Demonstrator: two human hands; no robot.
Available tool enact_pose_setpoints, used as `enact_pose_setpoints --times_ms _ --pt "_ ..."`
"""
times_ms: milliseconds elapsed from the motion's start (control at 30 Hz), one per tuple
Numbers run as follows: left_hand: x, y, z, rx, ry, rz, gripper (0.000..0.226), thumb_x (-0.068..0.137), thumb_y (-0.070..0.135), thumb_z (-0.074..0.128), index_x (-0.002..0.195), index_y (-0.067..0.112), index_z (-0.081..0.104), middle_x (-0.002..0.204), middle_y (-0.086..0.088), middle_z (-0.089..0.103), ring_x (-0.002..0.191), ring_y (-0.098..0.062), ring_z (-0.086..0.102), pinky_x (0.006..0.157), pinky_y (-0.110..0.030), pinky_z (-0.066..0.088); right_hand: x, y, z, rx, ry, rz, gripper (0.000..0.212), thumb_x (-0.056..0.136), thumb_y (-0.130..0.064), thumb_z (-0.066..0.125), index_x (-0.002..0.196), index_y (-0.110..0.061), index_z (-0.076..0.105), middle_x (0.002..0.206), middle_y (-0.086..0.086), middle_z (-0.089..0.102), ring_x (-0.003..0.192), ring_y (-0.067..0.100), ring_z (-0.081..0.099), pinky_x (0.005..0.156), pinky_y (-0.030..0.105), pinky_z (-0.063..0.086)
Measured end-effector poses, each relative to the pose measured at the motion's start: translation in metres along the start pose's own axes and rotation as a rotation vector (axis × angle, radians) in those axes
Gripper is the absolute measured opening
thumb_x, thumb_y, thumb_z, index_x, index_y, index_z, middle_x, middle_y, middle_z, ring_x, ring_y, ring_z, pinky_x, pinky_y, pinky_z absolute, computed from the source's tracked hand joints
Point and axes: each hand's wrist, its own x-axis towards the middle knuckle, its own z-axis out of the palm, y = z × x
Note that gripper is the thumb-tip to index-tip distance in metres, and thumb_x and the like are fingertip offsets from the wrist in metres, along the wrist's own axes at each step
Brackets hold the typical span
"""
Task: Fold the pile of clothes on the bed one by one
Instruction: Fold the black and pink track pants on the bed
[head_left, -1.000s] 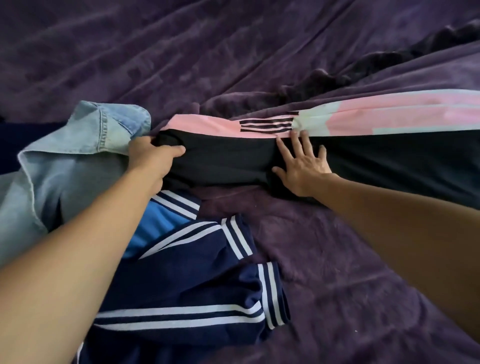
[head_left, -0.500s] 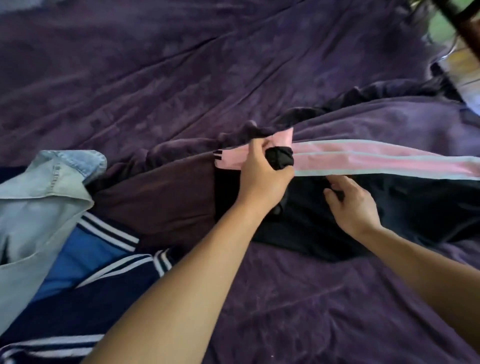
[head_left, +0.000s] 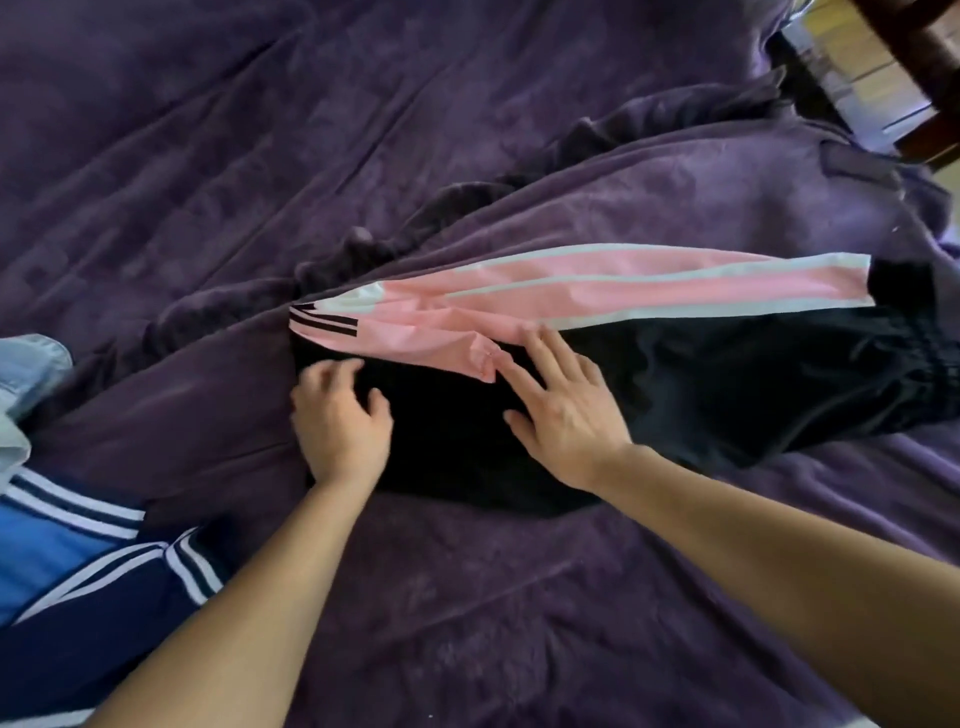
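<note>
- Black track pants (head_left: 701, 384) lie across the purple bed cover (head_left: 467, 597). The pink side stripe (head_left: 623, 291) runs along the far edge and the gathered waistband (head_left: 930, 364) is at the right. The left end looks doubled over itself.
- Right hand (head_left: 566, 415): flat, fingers spread, pressing the cloth just beside the stripe's puckered corner.
- Left hand (head_left: 340, 421): motion-blurred, with fingers apart and slightly bent, pinching nothing, over the black cloth near the folded end. We cannot tell how firmly it bears down.
- We judge the step to be smoothing the first fold.
- Risk 1: the fabric looks thin and slippery. If either palm lifts early, the doubled end may slide open.
- Risk 2: the pink corner is already rucked. Folding over it would lock in the crease and skew the edges.
- Risk 3: the cover beneath is ridged and soft, so pressure there could drag the cover and twist the pants with it.
- Risk 4: the waistband half lies well apart from both hands and could bunch when it is pulled across.
- The navy striped jacket (head_left: 93, 639) and pale denim garment (head_left: 31, 369) wait at the left, near enough to snag a wide sweep.
</note>
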Motion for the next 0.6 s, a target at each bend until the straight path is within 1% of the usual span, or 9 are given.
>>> enact_pose_setpoints --times_ms 67,133,167,233,300,367,467,533,600 --pt "0.016 -0.020 -0.005 -0.003 0.042 -0.279 0.061 0.079 0.027 0.072 0.132 0.014 0.047 0.133 -0.017 0.048 0.121 -0.038 0.045 0.097 -0.048 0.038 0.008 -0.003 0.022 -0.090 -0.170 0.022 0.070 0.097 -0.048 0.039 0.154 -0.026 0.006 0.162 0.013 -0.003 0.148 0.033 -0.005 0.116 0.051 0.016" --pt "0.027 -0.038 -0.002 -0.140 -0.072 -0.497 0.078 0.076 0.035 0.076 0.140 0.015 0.036 0.139 -0.014 0.046 0.125 -0.035 0.046 0.103 -0.043 0.038 0.011 0.001 0.041 -0.146 -0.213 0.038 0.072 0.098 -0.054 0.029 0.153 -0.028 -0.009 0.161 0.011 -0.014 0.147 0.030 -0.014 0.118 0.051 0.006" --pt "0.029 -0.043 0.000 -0.224 -0.123 -0.540 0.077 0.074 0.036 0.078 0.137 0.013 0.040 0.136 -0.012 0.051 0.121 -0.033 0.051 0.103 -0.041 0.042 0.012 0.003 0.047 -0.160 -0.210 0.040 0.073 0.098 -0.055 0.027 0.153 -0.028 -0.012 0.161 0.010 -0.016 0.147 0.029 -0.016 0.118 0.050 0.004" --pt "0.032 -0.050 0.003 -0.359 -0.157 -0.534 0.057 0.072 0.031 0.081 0.118 0.008 0.056 0.116 -0.012 0.064 0.104 -0.031 0.062 0.094 -0.042 0.050 0.013 0.006 0.052 -0.171 -0.200 0.049 0.073 0.097 -0.057 0.026 0.152 -0.029 -0.013 0.161 0.009 -0.016 0.147 0.027 -0.017 0.118 0.049 0.003" --pt "0.032 -0.045 -0.003 -0.441 -0.124 -0.469 0.033 0.073 0.024 0.079 0.091 0.002 0.063 0.093 -0.013 0.068 0.085 -0.027 0.065 0.080 -0.040 0.056 0.013 0.006 0.049 -0.148 -0.193 0.046 0.073 0.096 -0.058 0.028 0.153 -0.030 -0.007 0.162 0.008 -0.011 0.148 0.025 -0.014 0.118 0.047 0.005" --pt "0.031 -0.031 -0.018 -0.396 -0.063 -0.320 0.031 0.076 0.023 0.075 0.078 -0.002 0.057 0.080 -0.016 0.066 0.073 -0.027 0.060 0.070 -0.042 0.053 0.011 0.007 0.037 -0.040 -0.138 0.020 0.070 0.096 -0.056 0.035 0.154 -0.028 0.008 0.162 0.008 0.003 0.149 0.024 -0.003 0.117 0.045 0.012" --pt "0.020 0.013 -0.048 -0.318 0.034 -0.019 0.030 0.081 0.027 0.069 0.071 0.004 0.051 0.068 -0.007 0.059 0.067 -0.028 0.054 0.065 -0.040 0.046 -0.005 0.015 0.010 0.223 0.163 0.070 0.053 0.095 -0.041 0.051 0.143 -0.019 0.041 0.147 0.006 0.043 0.138 0.024 0.034 0.104 0.044 0.038" --pt "0.005 0.056 -0.066 -0.330 0.059 0.141 0.032 0.082 0.024 0.067 0.067 0.009 0.045 0.060 0.002 0.048 0.061 -0.022 0.045 0.060 -0.035 0.035 -0.021 0.031 -0.008 0.332 0.356 0.216 0.046 0.095 -0.039 0.049 0.137 -0.020 0.048 0.135 0.003 0.055 0.124 0.023 0.047 0.095 0.042 0.045" --pt "-0.014 0.105 -0.075 -0.368 0.043 0.261 0.030 0.083 0.019 0.067 0.066 0.012 0.043 0.058 0.007 0.041 0.059 -0.019 0.040 0.058 -0.033 0.029 -0.038 0.058 -0.027 0.442 0.451 0.383 0.044 0.097 -0.040 0.048 0.137 -0.024 0.046 0.132 0.000 0.057 0.120 0.021 0.051 0.095 0.040 0.045"
